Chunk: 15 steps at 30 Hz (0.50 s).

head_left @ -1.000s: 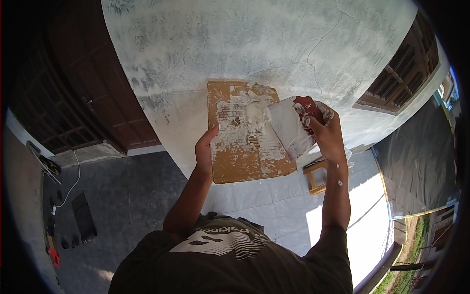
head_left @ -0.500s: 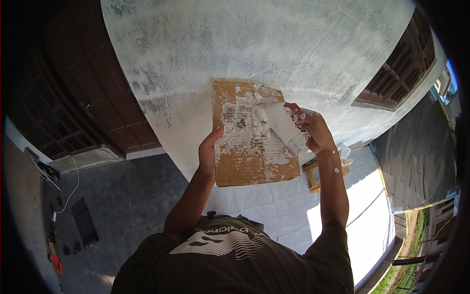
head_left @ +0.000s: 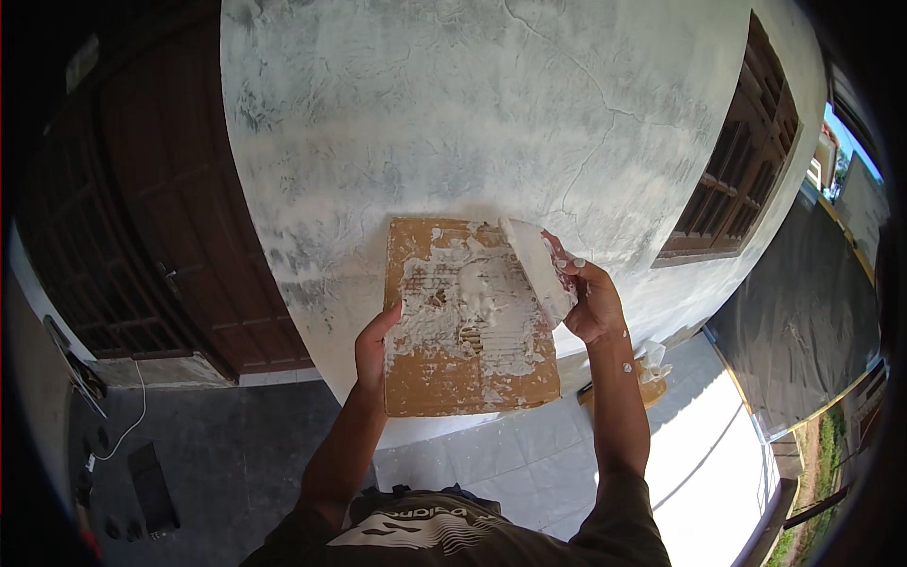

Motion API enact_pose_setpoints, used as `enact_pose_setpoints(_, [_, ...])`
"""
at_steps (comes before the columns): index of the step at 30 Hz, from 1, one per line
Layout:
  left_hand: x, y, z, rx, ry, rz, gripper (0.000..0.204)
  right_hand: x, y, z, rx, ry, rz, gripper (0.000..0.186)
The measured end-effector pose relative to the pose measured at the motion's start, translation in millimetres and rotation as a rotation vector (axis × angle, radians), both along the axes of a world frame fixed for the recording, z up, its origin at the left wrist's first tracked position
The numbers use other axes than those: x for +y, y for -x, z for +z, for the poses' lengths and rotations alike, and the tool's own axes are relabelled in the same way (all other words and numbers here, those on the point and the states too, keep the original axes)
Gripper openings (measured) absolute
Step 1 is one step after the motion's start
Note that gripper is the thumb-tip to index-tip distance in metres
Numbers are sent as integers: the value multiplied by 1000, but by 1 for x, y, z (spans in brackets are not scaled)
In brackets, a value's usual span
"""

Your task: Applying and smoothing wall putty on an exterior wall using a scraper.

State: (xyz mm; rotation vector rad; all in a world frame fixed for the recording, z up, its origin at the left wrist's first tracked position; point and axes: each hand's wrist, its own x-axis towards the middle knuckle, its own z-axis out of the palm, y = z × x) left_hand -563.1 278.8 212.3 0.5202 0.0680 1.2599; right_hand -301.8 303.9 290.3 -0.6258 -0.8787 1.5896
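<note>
In the center of the frame, the left hand (head_left: 374,345) is clamped on the left edge of a rectangular brown cardboard sheet (head_left: 444,386) smeared with thick white paste (head_left: 479,291). At right of center, the right hand (head_left: 597,304) is closed around a wide, flat, paste-coated scraper with a red grip (head_left: 537,269), its blade tilted over the sheet's upper right. A patchy grey-white plastered wall (head_left: 406,123) fills the upper middle; a brown wooden door (head_left: 194,208) stands at left.

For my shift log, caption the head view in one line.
Left hand holds a white-smeared cardboard sheet before a cracked wall; right hand grips a white-coated scraper.
</note>
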Motion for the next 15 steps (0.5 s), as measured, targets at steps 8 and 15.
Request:
enact_pose_setpoints(8, [-25,-1,82,-34,-104,-11,39,-10,-10,126,0,-392,-208,32])
enact_pose_setpoints(15, [-11,-16,114,-41,-172,30,35,36,-6,241,-346,-1059,-924,19])
